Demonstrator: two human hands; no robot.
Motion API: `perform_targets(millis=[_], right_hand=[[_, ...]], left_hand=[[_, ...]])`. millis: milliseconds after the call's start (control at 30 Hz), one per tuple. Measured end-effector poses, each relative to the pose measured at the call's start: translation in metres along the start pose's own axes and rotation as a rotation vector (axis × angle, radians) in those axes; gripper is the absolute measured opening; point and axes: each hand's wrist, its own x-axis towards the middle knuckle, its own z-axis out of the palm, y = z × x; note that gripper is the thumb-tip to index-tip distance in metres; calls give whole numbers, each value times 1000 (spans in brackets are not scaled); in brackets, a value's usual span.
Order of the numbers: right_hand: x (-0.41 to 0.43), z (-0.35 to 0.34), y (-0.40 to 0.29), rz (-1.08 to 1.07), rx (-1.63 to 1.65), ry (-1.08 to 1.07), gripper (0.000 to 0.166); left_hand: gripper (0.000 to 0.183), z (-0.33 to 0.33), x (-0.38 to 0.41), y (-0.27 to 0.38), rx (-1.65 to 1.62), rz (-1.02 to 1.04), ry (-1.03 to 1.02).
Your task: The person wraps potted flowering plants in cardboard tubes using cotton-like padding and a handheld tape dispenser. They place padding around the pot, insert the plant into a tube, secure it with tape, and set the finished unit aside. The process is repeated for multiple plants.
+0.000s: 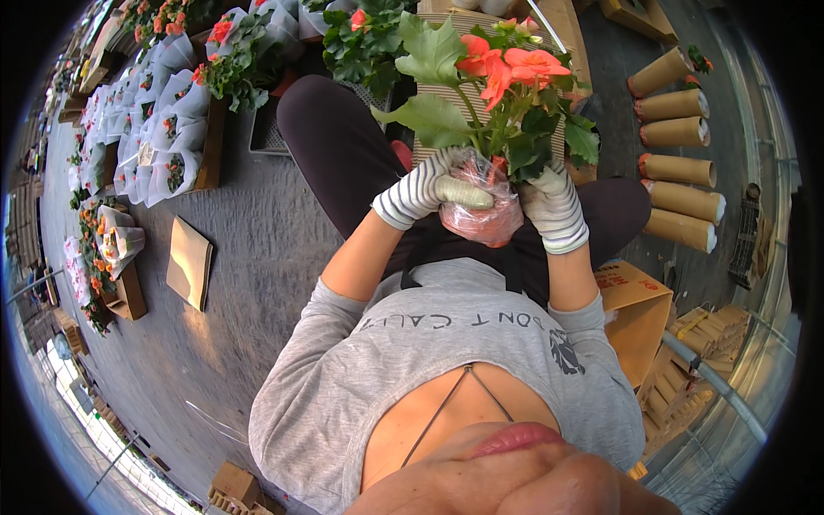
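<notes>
A potted begonia (pixel 508 71) with coral-red flowers and broad green leaves is held over my lap, its top leaning away from me. Clear plastic film wraps its reddish pot (pixel 486 219). My left hand (pixel 444 187), in a striped, rubber-coated work glove, grips the wrapped pot from the left, thumb across its near side. My right hand (pixel 553 203), gloved the same way, is at the right of the pot's rim beneath the leaves. Foliage hides its fingertips, so its grip is unclear. Behind the plant lies corrugated cardboard (pixel 444 96).
Several cardboard tubes (pixel 682 167) lie in a row on the right. An open carton (pixel 634 302) stands by my right elbow. White-sleeved flowers (pixel 174 129) fill boxes at left, near flat cardboard (pixel 188 264) on the dark floor (pixel 270 212). More begonias (pixel 360 45) stand ahead.
</notes>
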Motion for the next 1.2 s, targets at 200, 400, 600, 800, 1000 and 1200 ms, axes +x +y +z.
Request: perform_targets(millis=[200, 400, 600, 800, 1000, 1200], right_hand=[[-3, 12, -3, -282, -1149, 117, 22], [-12, 8, 9, -248, -747, 149, 21], [-18, -19, 18, -452, -1418, 96, 42], [-19, -17, 3, -667, -2030, 5, 40], [-21, -14, -6, 73, 126, -136, 24], [-37, -24, -9, -228, -607, 381, 26]], left_hand=[[84, 6, 5, -4, 147, 153, 102], [74, 8, 9, -12, 173, 195, 177], [77, 0, 7, -13, 289, 286, 153], [84, -10, 7, -18, 249, 302, 97], [41, -27, 13, -16, -26, 27, -41], [70, -36, 35, -14, 239, 239, 259]])
